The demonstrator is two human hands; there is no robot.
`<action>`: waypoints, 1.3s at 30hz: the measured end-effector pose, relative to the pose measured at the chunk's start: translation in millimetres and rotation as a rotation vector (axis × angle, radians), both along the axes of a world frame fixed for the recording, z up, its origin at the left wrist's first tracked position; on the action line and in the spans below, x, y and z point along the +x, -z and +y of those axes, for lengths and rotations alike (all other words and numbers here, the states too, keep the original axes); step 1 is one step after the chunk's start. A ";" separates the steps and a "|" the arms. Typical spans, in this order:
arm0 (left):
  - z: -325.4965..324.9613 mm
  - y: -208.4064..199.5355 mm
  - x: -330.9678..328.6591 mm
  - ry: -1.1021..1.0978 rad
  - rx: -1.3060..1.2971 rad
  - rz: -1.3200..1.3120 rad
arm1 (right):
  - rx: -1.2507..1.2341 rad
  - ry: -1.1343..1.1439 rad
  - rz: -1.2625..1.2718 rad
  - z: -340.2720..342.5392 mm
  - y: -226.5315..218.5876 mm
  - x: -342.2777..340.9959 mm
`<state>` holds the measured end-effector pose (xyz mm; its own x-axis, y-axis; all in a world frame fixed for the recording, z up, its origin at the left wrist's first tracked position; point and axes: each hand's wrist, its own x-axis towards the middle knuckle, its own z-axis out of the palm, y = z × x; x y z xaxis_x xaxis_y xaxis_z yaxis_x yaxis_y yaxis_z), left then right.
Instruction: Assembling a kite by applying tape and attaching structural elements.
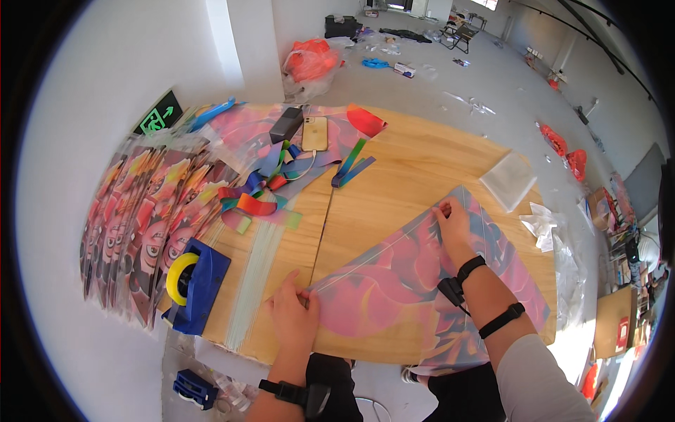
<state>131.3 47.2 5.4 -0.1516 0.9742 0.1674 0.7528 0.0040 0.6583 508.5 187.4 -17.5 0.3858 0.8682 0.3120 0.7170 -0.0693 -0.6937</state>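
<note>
A large triangular kite (380, 295) of thin, see-through sheet, printed in pink, purple and dark blue, lies over the right half of the wooden table, its lower part hanging past the front edge. At its left corner my left hand (294, 313) is closed, fingers curled on the tip. My right hand (451, 224) pinches the sheet just below its far point, with the forearm lying across the print. Left of my left hand, a bundle of thin pale rods (254, 281) runs from front to back.
A blue tape dispenser (211, 288) with yellow tape stands at the left, beside stacked printed kites in clear sleeves (140, 232). Rainbow ribbons (264, 197), a phone (315, 133) and a black case (286, 125) lie farther back. Clear plastic bags (510, 179) rest at the right edge.
</note>
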 end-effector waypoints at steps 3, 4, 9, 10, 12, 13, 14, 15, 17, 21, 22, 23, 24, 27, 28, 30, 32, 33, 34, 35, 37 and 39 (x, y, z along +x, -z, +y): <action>-0.2 1.3 -1.2 -0.013 -0.004 0.003 | -0.005 -0.002 0.041 -1.7 -1.9 -4.3; -0.5 3.0 -2.4 -0.015 -0.006 0.008 | -0.005 -0.001 0.037 -2.2 -2.1 -6.6; -0.7 5.8 -0.8 -0.023 0.043 0.058 | -0.041 0.013 0.114 -3.9 -4.7 -6.2; -1.5 5.0 0.0 -0.022 0.042 0.062 | -0.048 0.055 -0.013 -4.1 -3.8 -7.2; -0.7 2.0 3.9 -0.073 0.017 0.123 | -0.053 0.105 -0.140 -3.9 -4.3 -4.8; -0.2 2.5 4.4 -0.069 0.020 0.124 | -0.056 0.118 -0.150 -3.7 -4.5 -3.8; -0.8 4.3 4.1 -0.079 0.036 0.127 | -0.059 0.130 -0.158 -3.8 -4.5 -3.2; -1.1 5.5 3.7 -0.090 0.054 0.130 | -0.058 0.136 -0.155 -3.2 -4.4 -3.0; -0.7 6.5 2.8 -0.093 0.043 0.131 | -0.106 0.134 -0.142 -1.3 -4.3 -3.1; 0.4 3.4 -0.2 -0.140 -0.028 0.124 | -0.143 0.154 -0.116 0.2 -7.9 2.5; 0.1 2.0 0.7 -0.130 -0.021 0.127 | -0.164 0.148 -0.094 0.4 -9.7 4.8; -0.4 0.6 -0.5 -0.117 -0.004 0.153 | -0.184 0.138 -0.065 2.2 -10.8 4.1; -1.2 -1.0 -1.5 -0.104 0.015 0.179 | -0.174 0.146 -0.053 2.9 -11.8 2.7; -7.0 -5.7 -4.2 0.137 0.219 0.514 | -0.211 0.143 -0.002 1.2 -16.5 0.0; -7.4 -9.6 -4.8 0.147 0.235 0.525 | -0.211 0.137 0.002 1.2 -19.3 -0.6; -6.5 -11.9 -3.4 0.288 0.239 0.552 | -0.217 0.145 0.018 1.0 -13.2 2.1; -3.7 -10.8 -9.7 0.342 0.209 0.568 | -0.230 0.157 0.015 0.7 -11.8 2.2; -2.5 -10.6 -13.3 0.384 0.171 0.572 | -0.222 0.164 0.027 -0.1 -13.0 1.5; -2.6 -9.2 -16.1 0.390 0.177 0.582 | -0.225 0.171 0.016 -1.0 -12.7 0.5; -3.5 -9.8 -18.0 0.406 0.195 0.564 | -0.228 0.177 0.005 -1.8 -12.9 -0.4; -1.5 -8.4 -22.2 0.427 0.210 0.552 | -0.210 0.186 0.007 -0.1 -11.2 -1.3; -6.1 -9.4 -26.8 0.428 0.214 0.505 | -0.210 0.192 0.005 -2.8 -9.5 -1.0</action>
<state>104.5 41.1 14.7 0.3858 0.8685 0.3112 0.8734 -0.4525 0.1800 507.5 184.6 -8.0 0.5504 0.8247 0.1303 0.6732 -0.3460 -0.6535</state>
